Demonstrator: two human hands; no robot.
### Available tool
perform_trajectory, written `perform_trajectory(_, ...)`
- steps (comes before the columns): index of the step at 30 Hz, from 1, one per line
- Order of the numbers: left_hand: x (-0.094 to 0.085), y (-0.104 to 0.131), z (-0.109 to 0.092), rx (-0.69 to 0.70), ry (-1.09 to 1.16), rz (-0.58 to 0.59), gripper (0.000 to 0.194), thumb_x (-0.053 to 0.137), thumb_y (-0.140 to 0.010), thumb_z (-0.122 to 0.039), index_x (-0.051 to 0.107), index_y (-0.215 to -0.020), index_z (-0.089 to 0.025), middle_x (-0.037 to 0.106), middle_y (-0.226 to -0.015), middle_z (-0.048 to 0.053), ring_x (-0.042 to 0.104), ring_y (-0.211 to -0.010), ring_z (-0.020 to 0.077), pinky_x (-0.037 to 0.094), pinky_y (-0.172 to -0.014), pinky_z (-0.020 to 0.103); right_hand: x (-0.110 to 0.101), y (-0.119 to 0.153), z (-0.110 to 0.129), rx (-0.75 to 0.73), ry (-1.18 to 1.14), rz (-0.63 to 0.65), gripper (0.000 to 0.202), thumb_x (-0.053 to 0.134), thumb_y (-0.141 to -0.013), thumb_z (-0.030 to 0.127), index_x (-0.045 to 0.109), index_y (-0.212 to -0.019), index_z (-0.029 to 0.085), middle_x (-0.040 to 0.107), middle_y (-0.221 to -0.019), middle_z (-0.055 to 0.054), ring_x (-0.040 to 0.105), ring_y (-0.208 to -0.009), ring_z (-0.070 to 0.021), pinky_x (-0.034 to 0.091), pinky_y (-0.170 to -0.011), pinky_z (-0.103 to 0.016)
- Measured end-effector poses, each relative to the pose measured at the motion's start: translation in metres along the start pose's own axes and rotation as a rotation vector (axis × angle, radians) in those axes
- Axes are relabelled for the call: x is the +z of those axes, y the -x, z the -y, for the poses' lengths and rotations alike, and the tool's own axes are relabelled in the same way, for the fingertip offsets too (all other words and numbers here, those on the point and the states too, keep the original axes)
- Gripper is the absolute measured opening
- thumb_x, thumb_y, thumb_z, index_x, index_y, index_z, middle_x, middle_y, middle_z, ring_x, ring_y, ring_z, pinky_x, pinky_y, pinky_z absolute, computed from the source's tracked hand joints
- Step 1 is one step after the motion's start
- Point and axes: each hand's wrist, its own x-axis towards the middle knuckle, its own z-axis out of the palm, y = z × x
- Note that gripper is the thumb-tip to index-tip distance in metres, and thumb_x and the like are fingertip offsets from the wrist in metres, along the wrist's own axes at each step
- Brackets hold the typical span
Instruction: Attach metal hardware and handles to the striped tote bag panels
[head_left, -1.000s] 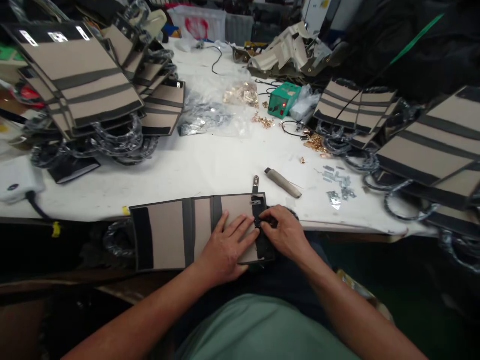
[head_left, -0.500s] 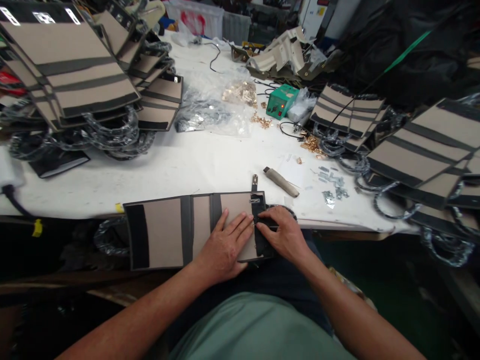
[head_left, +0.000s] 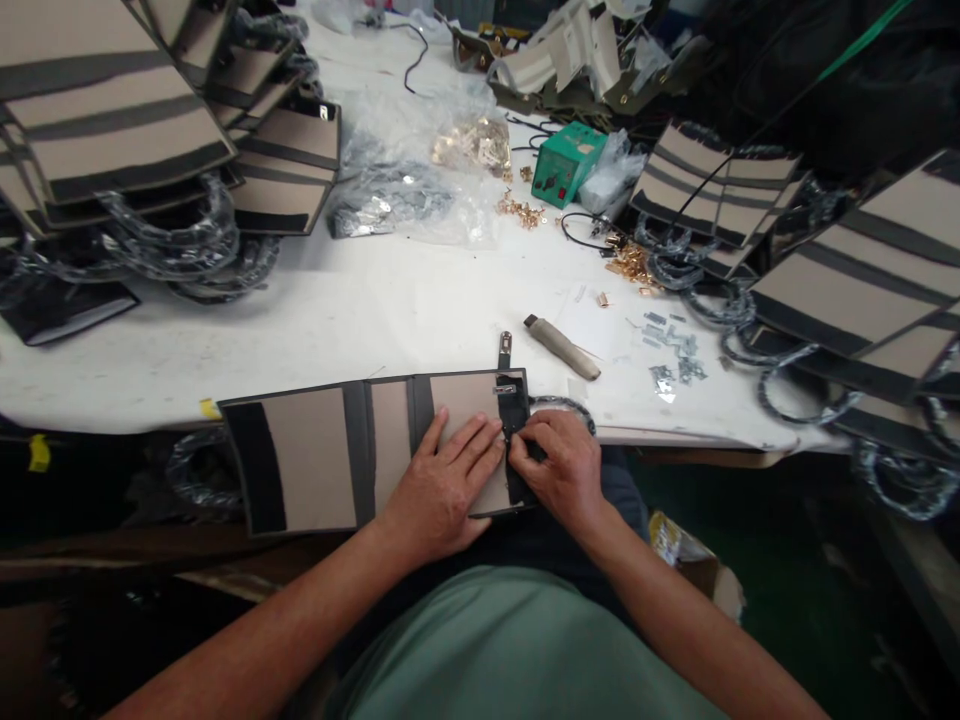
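Observation:
A beige and black bag panel point(head_left: 311, 460) lies at the table's front edge, partly over my lap. My left hand point(head_left: 444, 485) rests flat on its right part, fingers spread. On the black strip at the panel's right end, my right hand point(head_left: 559, 465) has its thumb and fingertips pinched together; whatever is between them is too small to make out. Just above that hand a small metal plate point(head_left: 504, 389) sits on the strip. A strap tab with a metal clasp point(head_left: 505, 347) sticks up past the panel's top edge. A plastic-wrapped handle point(head_left: 566, 404) shows behind my right hand.
A wrapped-grip tool point(head_left: 562, 348) and thin metal plates point(head_left: 679, 350) lie on the white table point(head_left: 405, 310). Behind are a green box point(head_left: 568, 165), gold-coloured parts point(head_left: 521, 211) and plastic bags point(head_left: 412, 195). Stacked panels stand left point(head_left: 112, 110) and right point(head_left: 862, 260).
The view has shifted, so the table's things sit differently in it. My right fingers have drawn closer together over the black strip. My left hand stays flat on the panel.

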Motion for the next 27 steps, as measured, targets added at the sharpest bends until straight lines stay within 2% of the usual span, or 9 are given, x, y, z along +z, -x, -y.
perform_trajectory(8, 0.001, 0.002, 0.001, 0.010, 0.006, -0.039, 0.080, 0.069, -0.080, -0.053, 0.048, -0.148, -0.017, 0.038, -0.160, 0.010, 0.033, -0.148, 0.0320, 0.000, -0.128, 0.055, -0.001, -0.003, 0.005, 0.029, -0.058, -0.026, 0.013, 0.062, -0.085, 0.015, 0.064, -0.074, 0.021, 0.066, -0.083, -0.005, 0.061, -0.084, -0.0202, 0.048, -0.080, -0.035)
perform_trajectory(11, 0.006, 0.003, 0.005, 0.025, -0.006, -0.093, 0.088, 0.073, -0.077, -0.056, 0.043, -0.152, -0.022, 0.039, -0.159, 0.008, 0.034, -0.148, 0.0315, 0.000, -0.128, 0.054, -0.013, -0.007, 0.003, 0.016, -0.178, 0.005, 0.007, 0.065, -0.087, 0.020, 0.067, -0.081, 0.022, 0.067, -0.083, -0.004, 0.062, -0.084, -0.0202, 0.050, -0.078, -0.034)
perform_trajectory(14, 0.009, 0.002, 0.007, 0.045, -0.013, -0.151, 0.090, 0.075, -0.075, -0.056, 0.042, -0.152, -0.024, 0.040, -0.158, 0.006, 0.037, -0.146, 0.0300, 0.001, -0.128, 0.051, -0.037, -0.015, -0.006, 0.040, -0.291, -0.020, 0.007, 0.063, -0.091, 0.023, 0.070, -0.092, 0.022, 0.069, -0.086, -0.003, 0.064, -0.081, -0.0175, 0.051, -0.075, -0.031)
perform_trajectory(17, 0.008, 0.001, 0.006, 0.047, -0.004, -0.184, 0.088, 0.079, -0.071, -0.054, 0.048, -0.148, -0.024, 0.042, -0.157, 0.006, 0.039, -0.145, 0.0293, 0.002, -0.129, 0.048, -0.064, -0.028, -0.030, 0.102, -0.220, -0.116, 0.011, 0.061, -0.093, 0.024, 0.071, -0.097, 0.022, 0.070, -0.088, -0.003, 0.064, -0.079, -0.0157, 0.052, -0.076, -0.029)
perform_trajectory(20, 0.007, 0.002, 0.005, 0.033, 0.006, -0.185, 0.087, 0.081, -0.070, -0.053, 0.051, -0.146, -0.023, 0.043, -0.157, 0.006, 0.040, -0.145, 0.0292, 0.002, -0.129, 0.048, -0.081, -0.043, -0.074, 0.148, -0.014, -0.122, 0.020, 0.060, -0.093, 0.024, 0.073, -0.108, 0.022, 0.070, -0.097, -0.004, 0.065, -0.079, -0.0155, 0.051, -0.078, -0.029)
perform_trajectory(23, 0.008, 0.003, 0.004, 0.022, 0.004, -0.170, 0.085, 0.079, -0.072, -0.055, 0.050, -0.146, -0.023, 0.044, -0.156, 0.006, 0.040, -0.144, 0.0291, 0.003, -0.129, 0.049, -0.086, -0.058, -0.119, 0.209, 0.198, 0.005, 0.027, 0.058, -0.093, 0.023, 0.073, -0.116, 0.024, 0.068, -0.107, -0.005, 0.065, -0.080, -0.0152, 0.050, -0.077, -0.029)
perform_trajectory(27, 0.007, 0.003, 0.003, 0.023, -0.005, -0.162, 0.075, 0.074, -0.076, -0.053, 0.055, -0.142, -0.022, 0.048, -0.153, 0.009, 0.041, -0.144, 0.0306, 0.007, -0.128, 0.052, -0.086, -0.076, -0.153, 0.205, 0.313, 0.241, 0.020, 0.062, -0.091, 0.025, 0.078, -0.103, 0.027, 0.068, -0.100, -0.004, 0.064, -0.091, -0.0185, 0.047, -0.074, -0.028)
